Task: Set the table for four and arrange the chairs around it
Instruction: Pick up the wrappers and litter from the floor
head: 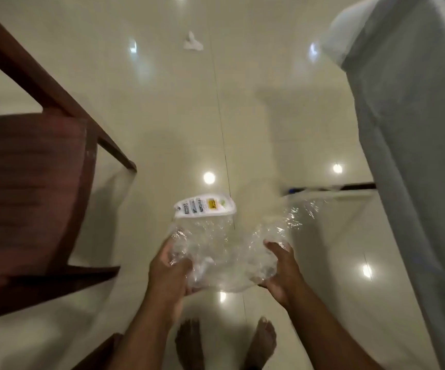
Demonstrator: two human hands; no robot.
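A: What are the hands doing?

B: Both are closed on a clear plastic packet (224, 252), held in the air between them above the floor (178, 116). The left hand (169, 271) grips its left side with the fingers curled in; the right hand (283, 268) cups the right side from below, thumb on top. The hands are apart, with the packet filling the gap.

A: And what's in it?

B: I cannot tell; the film is crumpled and shiny, and the picture is blurred. A white label (205, 208) sits at the far end, away from the hands.

A: How will it handle?

B: I'd judge it light, soft and slippery. The film gives under the fingers, so a pinch on loose plastic could slide. Holding both sides, as now, or gripping the stiffer label end looks safer. If there are disposable cups or the like inside, squeezing hard could crush them.

A: Room to move?

B: Open floor lies ahead of the hands. A wooden chair (29, 188) stands to the left of the left hand, its seat corner near. A grey cloth-covered edge (408, 129) hangs to the right of the right hand. A scrap of white paper (192, 44) lies on the floor far ahead. Bare feet (189, 345) are directly below the hands.
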